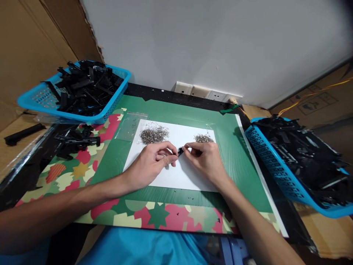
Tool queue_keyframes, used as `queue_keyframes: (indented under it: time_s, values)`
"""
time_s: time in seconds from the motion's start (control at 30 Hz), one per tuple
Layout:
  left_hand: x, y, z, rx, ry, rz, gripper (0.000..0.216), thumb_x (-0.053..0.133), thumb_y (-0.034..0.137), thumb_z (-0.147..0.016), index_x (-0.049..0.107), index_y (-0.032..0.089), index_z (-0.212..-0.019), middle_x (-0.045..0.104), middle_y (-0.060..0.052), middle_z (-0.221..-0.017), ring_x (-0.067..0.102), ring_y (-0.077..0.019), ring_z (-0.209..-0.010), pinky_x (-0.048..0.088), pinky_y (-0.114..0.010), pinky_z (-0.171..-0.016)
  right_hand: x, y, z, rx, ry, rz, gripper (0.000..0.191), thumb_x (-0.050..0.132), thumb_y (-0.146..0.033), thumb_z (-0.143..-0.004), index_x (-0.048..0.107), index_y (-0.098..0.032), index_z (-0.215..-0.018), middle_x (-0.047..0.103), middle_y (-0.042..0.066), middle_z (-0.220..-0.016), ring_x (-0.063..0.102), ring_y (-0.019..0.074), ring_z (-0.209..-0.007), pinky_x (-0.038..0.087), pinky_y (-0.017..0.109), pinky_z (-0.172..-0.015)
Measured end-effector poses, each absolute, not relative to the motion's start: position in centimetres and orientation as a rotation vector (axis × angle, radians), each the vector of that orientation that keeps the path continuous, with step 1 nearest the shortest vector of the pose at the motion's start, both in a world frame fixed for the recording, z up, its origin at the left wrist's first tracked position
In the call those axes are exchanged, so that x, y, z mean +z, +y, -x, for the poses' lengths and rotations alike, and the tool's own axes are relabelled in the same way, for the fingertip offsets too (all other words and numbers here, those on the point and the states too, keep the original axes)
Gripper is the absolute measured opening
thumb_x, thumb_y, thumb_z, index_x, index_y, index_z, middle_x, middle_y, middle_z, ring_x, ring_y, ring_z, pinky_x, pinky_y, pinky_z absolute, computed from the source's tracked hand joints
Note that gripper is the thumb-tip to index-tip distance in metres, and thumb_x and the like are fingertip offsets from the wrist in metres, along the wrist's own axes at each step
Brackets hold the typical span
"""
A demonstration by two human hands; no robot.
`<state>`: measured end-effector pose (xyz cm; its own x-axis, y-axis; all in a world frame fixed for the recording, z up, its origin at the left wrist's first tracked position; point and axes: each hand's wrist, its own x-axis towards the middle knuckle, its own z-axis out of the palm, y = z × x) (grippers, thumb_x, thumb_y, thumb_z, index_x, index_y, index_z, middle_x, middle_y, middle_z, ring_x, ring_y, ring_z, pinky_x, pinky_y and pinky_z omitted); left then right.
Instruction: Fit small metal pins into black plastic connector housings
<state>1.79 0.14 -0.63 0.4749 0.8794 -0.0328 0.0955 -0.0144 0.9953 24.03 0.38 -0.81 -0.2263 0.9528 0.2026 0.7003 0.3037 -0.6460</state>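
Observation:
Both hands meet over a white sheet (pixel 176 176) on the green mat (pixel 234 162). My left hand (pixel 150 163) is closed in a pinch, and so is my right hand (pixel 205 158). Between their fingertips sits a small black plastic part (pixel 180 151), gripped from both sides. A larger pile of small metal pieces (pixel 153 134) lies on the sheet just beyond my left hand. Just beyond my right hand is a smaller pile of metal pieces (pixel 203 138).
A blue basket (pixel 41 99) of black plastic parts stands at the back left, another blue basket (pixel 278 173) of them at the right. Loose black parts (pixel 78 141) lie on the patterned cover at left. A clear bag (pixel 129 127) lies beside the sheet. Wall sockets (pixel 204 94) sit behind.

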Motion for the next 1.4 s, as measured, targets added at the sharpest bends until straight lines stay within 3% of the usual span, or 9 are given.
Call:
queue_keyframes:
  time_s: [0.13, 0.37, 0.6, 0.77, 0.83, 0.9, 1.0, 1.17, 1.4]
  values:
    - [-0.4, 0.3, -1.8, 0.797, 0.950, -1.454, 0.015, 0.068, 0.031, -0.101, 0.069, 0.017, -0.105, 0.076, -0.005, -0.084, 0.069, -0.0159, -0.076, 0.053, -0.027, -0.069, -0.6, 0.5, -24.2, 0.594, -1.983, 1.475, 0.030, 0.063, -0.028, -0.093, 0.076, -0.014, -0.070, 0.042, -0.003, -0.054, 0.032, 0.0113, -0.055, 0.030, 0.029, -0.056]
    - [-0.8, 0.0, -1.7, 0.760, 0.934, -1.442, 0.013, 0.074, 0.029, -0.096, 0.073, 0.017, -0.103, 0.077, -0.004, -0.087, 0.074, -0.0178, -0.082, 0.059, -0.029, -0.076, 0.6, 0.6, -25.0, 0.691, -2.041, 1.510, 0.031, 0.062, -0.030, -0.095, 0.079, -0.015, -0.074, 0.048, -0.002, -0.054, 0.037, 0.0113, -0.055, 0.028, 0.028, -0.055]
    - [-0.7, -0.4, -1.7, 0.678, 0.982, -1.566, 0.008, 0.070, 0.021, -0.095, 0.075, 0.021, -0.101, 0.079, -0.002, -0.092, 0.074, -0.0182, -0.090, 0.056, -0.029, -0.078, 1.3, 0.7, -26.2, 0.623, -1.992, 1.597, 0.023, 0.063, -0.028, -0.096, 0.082, -0.016, -0.098, 0.055, -0.002, -0.059, 0.045, 0.0124, -0.055, 0.034, 0.028, -0.056]
    - [-0.6, -0.3, -1.7, 0.631, 0.999, -1.597, 0.007, 0.068, 0.021, -0.096, 0.074, 0.022, -0.100, 0.078, -0.001, -0.091, 0.073, -0.0179, -0.088, 0.054, -0.029, -0.076, 1.8, 0.5, -26.7, 0.585, -1.935, 1.465, 0.030, 0.054, -0.028, -0.106, 0.080, -0.021, -0.121, 0.078, 0.007, -0.096, 0.070, 0.0192, -0.080, 0.052, 0.032, -0.070]
    - [-0.7, -0.3, -1.7, 0.627, 1.007, -1.607, 0.006, 0.067, 0.021, -0.096, 0.073, 0.022, -0.099, 0.077, -0.001, -0.088, 0.072, -0.0176, -0.086, 0.052, -0.028, -0.073, 1.9, 0.4, -26.7, 0.477, -1.991, 1.361, 0.029, 0.054, -0.025, -0.107, 0.080, -0.024, -0.121, 0.079, 0.008, -0.115, 0.073, 0.0227, -0.099, 0.057, 0.036, -0.084]
    - [-0.8, -0.3, -1.8, 0.623, 1.018, -1.611, 0.005, 0.067, 0.022, -0.096, 0.073, 0.022, -0.097, 0.076, -0.001, -0.086, 0.071, -0.0172, -0.083, 0.050, -0.028, -0.069, 1.9, 0.3, -26.5, 0.368, -1.968, 1.322, 0.026, 0.056, -0.024, -0.106, 0.081, -0.026, -0.116, 0.079, 0.008, -0.121, 0.074, 0.0243, -0.107, 0.059, 0.040, -0.091]
    - [-0.8, -0.3, -1.8, 0.614, 1.014, -1.557, 0.002, 0.069, 0.023, -0.095, 0.069, 0.022, -0.097, 0.076, 0.000, -0.085, 0.072, -0.0172, -0.083, 0.050, -0.027, -0.069, 1.6, 0.1, -25.9, 0.472, -1.722, 1.350, 0.018, 0.064, -0.029, -0.104, 0.081, -0.024, -0.108, 0.082, 0.007, -0.107, 0.078, 0.0236, -0.094, 0.064, 0.039, -0.084]
    - [-0.6, -0.3, -1.8, 0.624, 1.022, -1.421, 0.020, 0.071, 0.022, -0.092, 0.052, 0.024, -0.095, 0.077, 0.003, -0.080, 0.077, -0.0182, -0.085, 0.053, -0.026, -0.073, 0.4, 0.2, -24.2, 0.899, -1.403, 1.276, 0.022, 0.071, -0.037, -0.099, 0.074, -0.018, -0.091, 0.080, 0.009, -0.087, 0.079, 0.0227, -0.080, 0.069, 0.038, -0.076]
    - [-0.6, -0.3, -1.8, 0.615, 1.030, -1.453, 0.022, 0.070, 0.021, -0.091, 0.049, 0.025, -0.093, 0.073, 0.004, -0.074, 0.078, -0.0198, -0.085, 0.051, -0.025, -0.067, -1.0, 0.4, -23.1, 0.773, -1.432, 1.333, 0.015, 0.071, -0.032, -0.098, 0.071, -0.019, -0.089, 0.078, 0.006, -0.084, 0.078, 0.0207, -0.078, 0.066, 0.035, -0.077]
